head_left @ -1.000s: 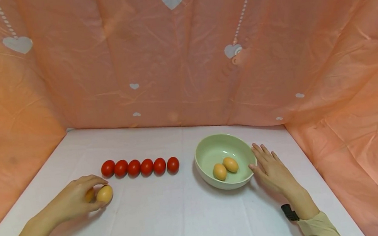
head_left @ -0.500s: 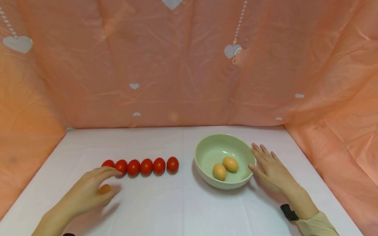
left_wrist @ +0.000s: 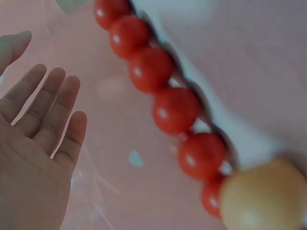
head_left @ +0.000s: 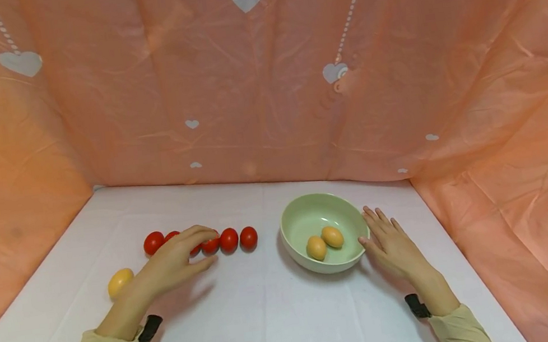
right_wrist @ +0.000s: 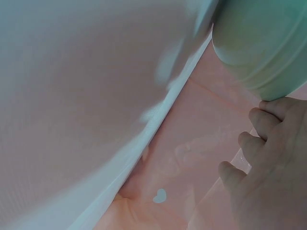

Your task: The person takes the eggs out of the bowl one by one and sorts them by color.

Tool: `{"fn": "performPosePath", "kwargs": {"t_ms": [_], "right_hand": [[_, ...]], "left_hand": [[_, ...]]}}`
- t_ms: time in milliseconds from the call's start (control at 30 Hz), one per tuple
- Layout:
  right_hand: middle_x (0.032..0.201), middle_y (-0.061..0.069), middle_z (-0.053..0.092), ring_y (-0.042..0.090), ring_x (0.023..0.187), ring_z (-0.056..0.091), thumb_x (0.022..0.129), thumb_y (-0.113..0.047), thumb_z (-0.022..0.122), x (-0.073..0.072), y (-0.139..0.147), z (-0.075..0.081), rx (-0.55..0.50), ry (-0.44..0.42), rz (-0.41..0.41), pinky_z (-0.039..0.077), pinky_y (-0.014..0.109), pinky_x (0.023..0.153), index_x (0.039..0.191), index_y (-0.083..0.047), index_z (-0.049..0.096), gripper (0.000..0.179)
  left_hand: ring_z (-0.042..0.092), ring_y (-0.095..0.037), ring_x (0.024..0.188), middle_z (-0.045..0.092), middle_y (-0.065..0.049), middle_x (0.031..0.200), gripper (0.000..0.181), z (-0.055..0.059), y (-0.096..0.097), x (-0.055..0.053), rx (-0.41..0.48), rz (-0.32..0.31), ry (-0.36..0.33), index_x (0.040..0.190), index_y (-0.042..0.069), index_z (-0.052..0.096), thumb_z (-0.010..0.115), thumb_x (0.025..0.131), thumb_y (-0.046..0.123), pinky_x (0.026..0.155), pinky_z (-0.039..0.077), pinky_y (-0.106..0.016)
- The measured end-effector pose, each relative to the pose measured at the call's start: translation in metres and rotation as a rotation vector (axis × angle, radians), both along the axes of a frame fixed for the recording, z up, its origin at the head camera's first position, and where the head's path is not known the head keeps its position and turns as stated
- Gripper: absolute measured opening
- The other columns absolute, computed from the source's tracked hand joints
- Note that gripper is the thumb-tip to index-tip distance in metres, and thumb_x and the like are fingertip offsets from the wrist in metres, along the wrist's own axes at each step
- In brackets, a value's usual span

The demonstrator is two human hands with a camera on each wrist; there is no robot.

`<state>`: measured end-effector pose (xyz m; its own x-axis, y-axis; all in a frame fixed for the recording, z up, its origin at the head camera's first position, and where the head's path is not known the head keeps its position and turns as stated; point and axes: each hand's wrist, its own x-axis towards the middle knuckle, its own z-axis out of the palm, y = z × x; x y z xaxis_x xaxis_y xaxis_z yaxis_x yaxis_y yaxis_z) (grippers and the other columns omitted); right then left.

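Observation:
My left hand hovers over the left part of the table, its fingers extended and the thumb apart, with nothing held. Its palm also looks bare in the left wrist view. It partly hides a row of several small red tomatoes. A smooth yellow egg-shaped thing lies left of my wrist. At right stands a light green bowl with two similar yellow-orange egg-shaped things inside. My right hand rests against the bowl's right side with straight fingers, the thumb at the rim.
A white cloth covers the table. Pink-orange sheeting printed with pale hearts encloses the back and both sides. Each wrist wears a black strap below the sleeve cuff.
My left hand has moved right, from the yellow egg-shaped things to in front of the tomato row, its fingers coming away from one. One shows behind my wrist. My right hand stays at the bowl.

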<state>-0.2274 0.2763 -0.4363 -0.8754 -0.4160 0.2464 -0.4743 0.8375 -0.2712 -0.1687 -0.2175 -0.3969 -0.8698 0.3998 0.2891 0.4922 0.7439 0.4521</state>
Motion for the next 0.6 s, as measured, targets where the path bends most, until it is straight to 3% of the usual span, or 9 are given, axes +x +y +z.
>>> {"fn": "performPosePath", "kwargs": {"t_ms": [433,600], "right_hand": [[0.167,0.017,0.031,0.045,0.154,0.023,0.107,-0.038,0.054,0.0,0.0,0.001,-0.006,0.021,0.004,0.019,0.067,0.12,0.159,0.003,0.036,0.068],[0.167,0.017,0.032,0.045,0.154,0.024,0.107,-0.036,0.055,0.0,-0.001,0.001,-0.012,0.028,0.007,0.02,0.067,0.12,0.158,0.004,0.037,0.067]], "left_hand": [[0.062,-0.025,0.125,0.065,-0.002,0.133,0.041,0.01,0.072,-0.034,0.068,-0.118,0.031,0.132,0.012,0.068,0.078,0.094,0.026,0.106,0.051,-0.048],[0.064,-0.018,0.114,0.065,0.0,0.132,0.043,0.012,0.098,-0.049,0.054,-0.164,0.037,0.134,0.011,0.067,0.078,0.094,0.025,0.099,0.055,-0.041]]}}
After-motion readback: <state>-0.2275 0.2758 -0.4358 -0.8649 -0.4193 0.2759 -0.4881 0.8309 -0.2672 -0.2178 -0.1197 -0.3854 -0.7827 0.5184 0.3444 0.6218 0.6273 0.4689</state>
